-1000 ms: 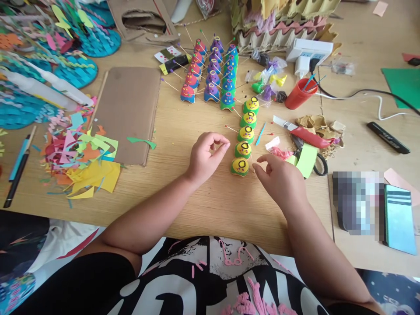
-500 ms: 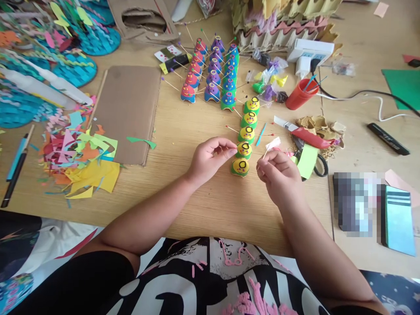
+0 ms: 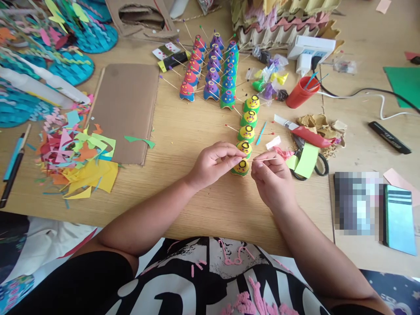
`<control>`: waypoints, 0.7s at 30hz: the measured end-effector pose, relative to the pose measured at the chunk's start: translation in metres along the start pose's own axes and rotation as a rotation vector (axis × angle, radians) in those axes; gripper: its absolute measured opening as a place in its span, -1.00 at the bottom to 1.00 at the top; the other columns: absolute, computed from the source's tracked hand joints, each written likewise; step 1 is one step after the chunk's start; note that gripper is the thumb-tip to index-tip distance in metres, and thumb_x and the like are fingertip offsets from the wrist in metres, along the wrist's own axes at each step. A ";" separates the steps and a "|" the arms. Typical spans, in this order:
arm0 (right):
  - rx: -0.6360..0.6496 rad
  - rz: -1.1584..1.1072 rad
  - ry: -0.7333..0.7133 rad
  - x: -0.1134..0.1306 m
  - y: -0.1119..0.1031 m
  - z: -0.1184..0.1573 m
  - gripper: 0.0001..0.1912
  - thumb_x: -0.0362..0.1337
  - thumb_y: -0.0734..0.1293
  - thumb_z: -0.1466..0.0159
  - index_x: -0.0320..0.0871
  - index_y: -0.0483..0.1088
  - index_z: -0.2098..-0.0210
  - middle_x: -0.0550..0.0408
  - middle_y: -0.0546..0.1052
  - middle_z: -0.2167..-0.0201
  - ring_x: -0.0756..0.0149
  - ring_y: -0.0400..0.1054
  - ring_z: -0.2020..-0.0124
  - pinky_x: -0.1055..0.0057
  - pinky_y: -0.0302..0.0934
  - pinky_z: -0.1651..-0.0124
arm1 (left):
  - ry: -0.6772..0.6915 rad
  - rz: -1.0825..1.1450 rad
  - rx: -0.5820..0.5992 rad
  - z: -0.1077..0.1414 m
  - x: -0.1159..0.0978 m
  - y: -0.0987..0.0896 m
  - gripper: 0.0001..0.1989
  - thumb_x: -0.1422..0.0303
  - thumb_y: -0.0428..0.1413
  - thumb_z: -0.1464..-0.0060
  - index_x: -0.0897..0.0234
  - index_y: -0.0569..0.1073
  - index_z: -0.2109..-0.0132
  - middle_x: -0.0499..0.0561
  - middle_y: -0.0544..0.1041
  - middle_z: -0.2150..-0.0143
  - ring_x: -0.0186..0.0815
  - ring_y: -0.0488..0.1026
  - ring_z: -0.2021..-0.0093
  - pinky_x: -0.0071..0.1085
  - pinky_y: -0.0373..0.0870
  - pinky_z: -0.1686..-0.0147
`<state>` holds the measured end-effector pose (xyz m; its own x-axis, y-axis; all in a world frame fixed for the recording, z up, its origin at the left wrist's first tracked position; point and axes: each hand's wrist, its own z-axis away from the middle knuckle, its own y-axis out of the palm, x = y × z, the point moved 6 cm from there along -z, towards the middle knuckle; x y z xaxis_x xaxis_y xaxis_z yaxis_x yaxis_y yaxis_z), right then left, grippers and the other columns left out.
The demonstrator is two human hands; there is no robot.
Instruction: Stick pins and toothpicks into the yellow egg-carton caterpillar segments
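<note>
Fingers (image 3: 260,169) of my right hand (image 3: 275,183) are closed in a pinch on a thin, pale, straight stick (image 3: 269,159), which lies crosswise in view and points toward my left hand (image 3: 213,164). My left thumb and forefinger are pressed together at the tips; I cannot tell whether anything is between them. Both hands are positioned over the near end of a yellow-and-green painted five-hump carton strip (image 3: 246,132), which stands on the light wood-grain table (image 3: 183,214) in front of me. My left fingertips overlap its two nearest humps in view; contact cannot be determined. Red-tipped sticks project from both sides of the strip, and each hump carries a dark ring. A slim blue plastic tool (image 3: 261,134) lies just right of the strip. Farther right is a red-handled cutter (image 3: 313,136). Beyond the strip stand three painted carton rows: red-and-blue (image 3: 187,90), purple-and-blue (image 3: 211,90) and blue-and-green (image 3: 227,97), each fitted with coloured-tip sticks.
</note>
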<state>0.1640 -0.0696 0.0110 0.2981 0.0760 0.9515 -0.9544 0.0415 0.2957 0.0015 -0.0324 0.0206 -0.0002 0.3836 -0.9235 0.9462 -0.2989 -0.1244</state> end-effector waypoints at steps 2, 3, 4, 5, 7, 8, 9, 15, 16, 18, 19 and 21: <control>-0.001 0.020 -0.021 -0.001 -0.001 0.000 -0.72 -0.07 0.53 -0.22 -0.04 0.40 0.32 0.27 0.37 0.53 0.48 0.09 0.56 0.44 -0.02 0.52 | 0.002 -0.003 0.018 0.000 -0.001 0.001 -0.85 0.29 0.22 -0.30 0.17 0.69 0.09 0.06 0.69 0.12 -0.34 0.61 0.11 -0.41 0.53 0.19; -0.001 0.022 -0.028 -0.001 -0.001 0.000 -0.72 -0.07 0.53 -0.22 -0.04 0.40 0.31 0.27 0.36 0.52 0.49 0.08 0.56 0.44 -0.02 0.51 | 0.004 -0.003 0.026 0.000 -0.001 0.001 -0.84 0.29 0.21 -0.31 0.17 0.68 0.08 0.06 0.69 0.10 -0.34 0.61 0.10 -0.41 0.54 0.17; -0.001 0.018 -0.033 -0.001 -0.002 0.001 -0.73 -0.08 0.53 -0.22 -0.03 0.42 0.30 0.28 0.35 0.52 0.49 0.08 0.56 0.44 -0.02 0.51 | 0.006 -0.003 0.031 0.000 -0.001 0.001 -0.84 0.29 0.20 -0.32 0.17 0.68 0.08 0.06 0.69 0.10 -0.34 0.61 0.10 -0.41 0.54 0.16; -0.003 0.009 -0.032 -0.002 -0.002 0.001 -0.74 -0.09 0.54 -0.22 -0.03 0.43 0.30 0.28 0.35 0.52 0.50 0.08 0.56 0.44 -0.02 0.51 | 0.008 -0.001 0.032 0.000 -0.001 0.001 -0.84 0.29 0.20 -0.32 0.18 0.67 0.09 0.06 0.68 0.12 -0.35 0.60 0.11 -0.41 0.53 0.17; -0.006 -0.023 -0.026 -0.003 -0.003 0.001 -0.76 -0.12 0.55 -0.22 -0.04 0.46 0.30 0.28 0.36 0.53 0.51 0.09 0.56 0.45 -0.04 0.51 | 0.010 0.005 0.025 0.000 -0.001 0.001 -0.86 0.27 0.23 -0.29 0.20 0.66 0.13 0.05 0.67 0.16 -0.36 0.58 0.17 -0.44 0.50 0.24; -0.008 -0.040 -0.023 -0.003 -0.003 0.001 -0.77 -0.13 0.56 -0.21 -0.04 0.47 0.30 0.28 0.36 0.53 0.51 0.09 0.57 0.46 -0.05 0.51 | 0.007 0.010 0.020 0.000 0.000 0.001 -0.86 0.26 0.25 -0.27 0.21 0.65 0.16 0.04 0.66 0.19 -0.37 0.56 0.21 -0.44 0.47 0.28; -0.011 -0.054 -0.021 -0.003 -0.003 0.001 -0.77 -0.13 0.56 -0.21 -0.04 0.47 0.31 0.28 0.37 0.54 0.52 0.09 0.57 0.47 -0.06 0.52 | 0.001 0.016 0.015 0.000 0.000 0.000 -0.86 0.25 0.27 -0.25 0.22 0.63 0.18 0.03 0.65 0.21 -0.39 0.54 0.25 -0.45 0.44 0.31; -0.021 -0.034 -0.010 -0.003 -0.002 0.001 -0.68 -0.04 0.58 -0.16 -0.05 0.44 0.34 0.29 0.34 0.56 0.51 0.04 0.59 0.46 -0.07 0.55 | 0.001 0.033 0.044 0.001 -0.001 0.003 -0.83 0.23 0.31 -0.22 0.23 0.58 0.24 0.02 0.65 0.26 -0.40 0.52 0.31 -0.44 0.39 0.35; -0.025 -0.033 -0.004 -0.003 -0.002 0.002 -0.67 -0.03 0.58 -0.15 -0.05 0.43 0.34 0.29 0.35 0.56 0.51 0.04 0.59 0.46 -0.07 0.55 | 0.009 0.023 0.050 0.001 -0.002 0.003 -0.83 0.22 0.31 -0.22 0.23 0.59 0.24 0.03 0.66 0.26 -0.39 0.54 0.29 -0.43 0.40 0.35; -0.031 -0.039 0.004 -0.004 -0.002 0.002 -0.66 -0.03 0.59 -0.14 -0.06 0.44 0.35 0.29 0.35 0.56 0.51 0.05 0.59 0.46 -0.06 0.54 | 0.031 0.003 0.057 0.000 -0.004 0.004 -0.84 0.22 0.31 -0.21 0.22 0.60 0.25 0.03 0.67 0.27 -0.37 0.56 0.27 -0.43 0.42 0.34; -0.031 -0.042 0.004 -0.004 -0.002 0.002 -0.66 -0.04 0.59 -0.14 -0.06 0.44 0.35 0.30 0.35 0.56 0.51 0.05 0.59 0.46 -0.06 0.54 | 0.045 -0.002 0.056 0.000 -0.005 0.004 -0.84 0.23 0.31 -0.21 0.21 0.60 0.25 0.02 0.67 0.27 -0.37 0.56 0.27 -0.43 0.42 0.32; -0.025 -0.045 0.003 -0.004 -0.002 0.002 -0.68 -0.05 0.59 -0.15 -0.06 0.44 0.35 0.30 0.36 0.56 0.52 0.06 0.59 0.47 -0.06 0.53 | 0.072 -0.004 0.050 -0.001 -0.007 0.003 -0.86 0.25 0.32 -0.20 0.21 0.60 0.25 0.01 0.67 0.28 -0.38 0.56 0.27 -0.43 0.43 0.31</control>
<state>0.1644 -0.0716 0.0065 0.3410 0.0762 0.9370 -0.9392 0.0694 0.3362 0.0050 -0.0351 0.0270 0.0210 0.4461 -0.8947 0.9288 -0.3399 -0.1477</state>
